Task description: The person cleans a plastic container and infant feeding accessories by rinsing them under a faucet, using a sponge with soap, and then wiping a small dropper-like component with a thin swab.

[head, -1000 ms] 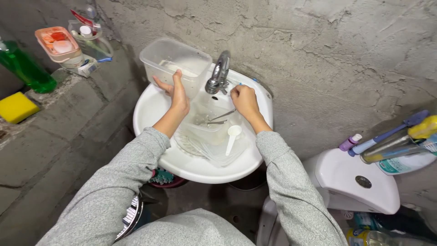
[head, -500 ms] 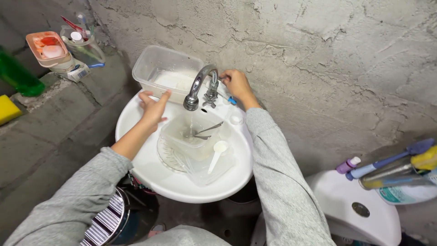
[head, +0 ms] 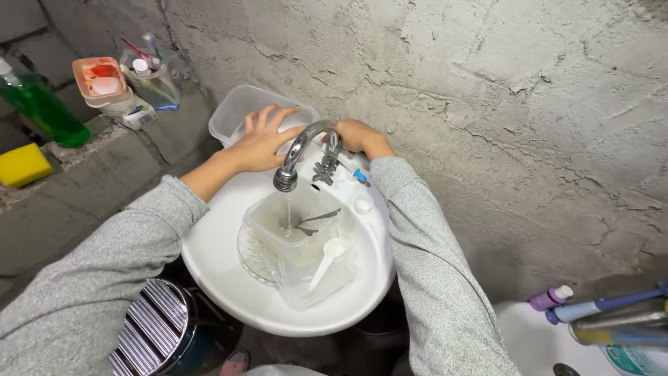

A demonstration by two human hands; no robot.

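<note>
Left hand (head: 264, 143) now atop clear tub (head: 236, 111); sink container (head: 296, 219) w/ cutlery, water.

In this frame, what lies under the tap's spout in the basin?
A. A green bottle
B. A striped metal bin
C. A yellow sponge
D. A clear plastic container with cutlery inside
D. A thin stream from the tap falls into the clear plastic container in the sink, with metal cutlery lying in it; a white scoop rests beside it.
</note>
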